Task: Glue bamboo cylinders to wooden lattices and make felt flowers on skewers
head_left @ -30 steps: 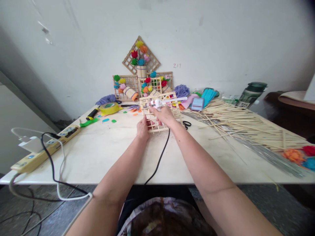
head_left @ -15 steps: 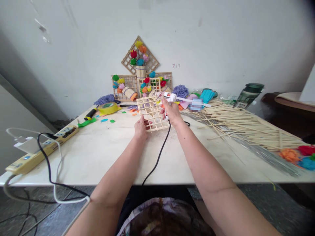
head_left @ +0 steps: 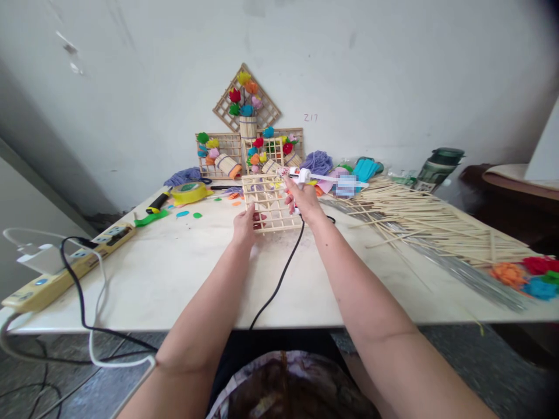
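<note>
My left hand (head_left: 247,224) is closed on the lower left side of a lattice of thin wooden sticks (head_left: 273,220), held tilted above the table. Wrapped round the handle of a white hot glue gun (head_left: 301,175) is my right hand (head_left: 305,201). A white glue stick (head_left: 332,180) juts out of the gun's back to the right, and a black cord runs from its handle to the table's front edge. The gun's nozzle is over the lattice's upper right part; whether it touches the sticks I cannot tell.
Finished lattices with colourful felt flowers (head_left: 247,96) lean against the wall. Wooden sticks (head_left: 419,218) and grey wires (head_left: 476,279) lie on the right, near a dark bottle (head_left: 437,169). Yellow tape (head_left: 190,193), a cutter (head_left: 158,203) and a power strip (head_left: 65,273) are on the left.
The lattice has turned slightly, its top edge now more level, and my left hand moved with it. My right hand still grips the glue gun. The whole view shifted a little.
</note>
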Available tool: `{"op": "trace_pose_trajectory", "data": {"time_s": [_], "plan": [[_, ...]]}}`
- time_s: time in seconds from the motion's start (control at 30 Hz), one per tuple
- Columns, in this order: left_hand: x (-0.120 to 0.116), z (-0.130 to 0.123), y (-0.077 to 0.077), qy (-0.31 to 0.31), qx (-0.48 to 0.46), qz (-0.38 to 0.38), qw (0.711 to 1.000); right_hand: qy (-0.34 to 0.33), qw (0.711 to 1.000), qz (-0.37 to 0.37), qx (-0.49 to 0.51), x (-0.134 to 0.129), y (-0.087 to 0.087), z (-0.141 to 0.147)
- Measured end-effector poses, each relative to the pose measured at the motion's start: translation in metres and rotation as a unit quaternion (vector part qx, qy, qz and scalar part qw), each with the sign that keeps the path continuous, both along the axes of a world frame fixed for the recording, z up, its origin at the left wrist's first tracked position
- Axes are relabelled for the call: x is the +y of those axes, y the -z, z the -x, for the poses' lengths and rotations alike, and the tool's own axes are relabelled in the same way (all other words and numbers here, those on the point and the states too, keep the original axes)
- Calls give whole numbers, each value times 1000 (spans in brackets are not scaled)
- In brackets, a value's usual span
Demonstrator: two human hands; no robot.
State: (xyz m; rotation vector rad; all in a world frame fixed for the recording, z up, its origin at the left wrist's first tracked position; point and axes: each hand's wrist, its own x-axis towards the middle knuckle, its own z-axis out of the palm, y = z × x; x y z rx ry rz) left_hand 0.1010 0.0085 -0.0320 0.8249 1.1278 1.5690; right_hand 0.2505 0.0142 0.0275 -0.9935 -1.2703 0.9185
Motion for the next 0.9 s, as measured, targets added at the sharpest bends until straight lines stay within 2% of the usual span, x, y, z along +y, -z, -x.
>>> {"op": "trace_pose_trajectory", "data": {"time_s": [0.3,0.63,0.77,0.9], "plan": [[-3,6,-8,-6,41,-7,999,53,998,3,-28,6,4,-8],[-3,8,-12,-42,71,-25,996,30,991,50,-124,-3,-2,-11],[-4,8,-15,-58,81,-52,994,39,984,38,-167,-8,-6,-9],[-5,6,-20,-86,107,-86,987,43,986,13,-159,-10,-6,-6]]}}
